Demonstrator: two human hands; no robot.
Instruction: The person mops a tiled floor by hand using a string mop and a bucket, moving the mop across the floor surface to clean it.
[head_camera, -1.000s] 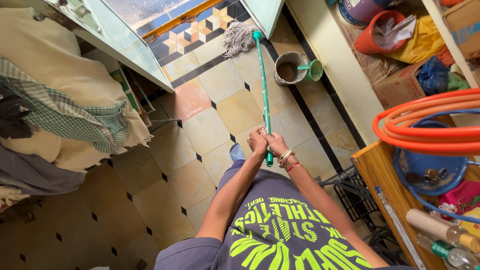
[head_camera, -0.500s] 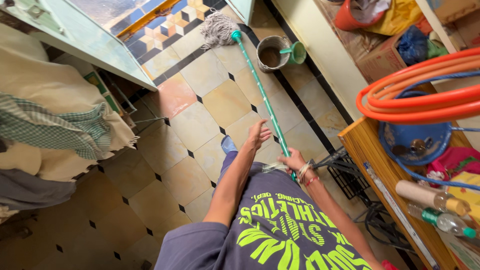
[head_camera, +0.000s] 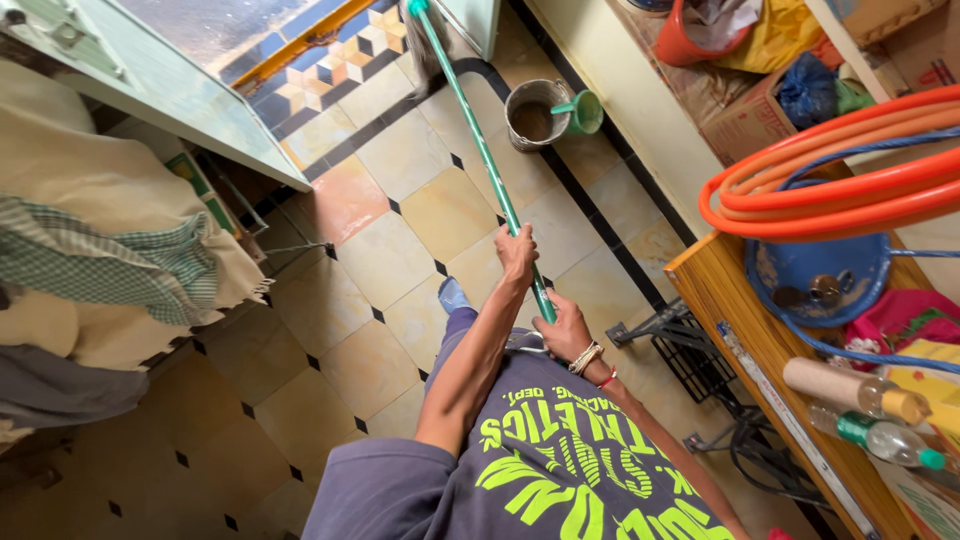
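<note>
The tiled floor (head_camera: 400, 260) fills most of your view, pale yellow squares with small dark diamonds at the corners and a black border strip running beside the wall. To your left a heap of cloth and bedding (head_camera: 100, 250) lies piled up, a green checked piece on top. To your right a wooden tabletop (head_camera: 745, 320) carries a coiled orange hose (head_camera: 830, 190), a blue bowl (head_camera: 820, 280) and some bottles.

Your green mop handle (head_camera: 480, 150) slants from your hands up toward the doorway, its stringy head (head_camera: 425, 35) at the top edge of the view, near the threshold. A metal bucket (head_camera: 535, 112) with a green mug (head_camera: 580, 112) hooked on its rim stands just right of the handle.

Your left hand (head_camera: 516, 252) is clenched around the handle higher up; your right hand (head_camera: 562, 330), bangles at the wrist, grips its lower end.
</note>
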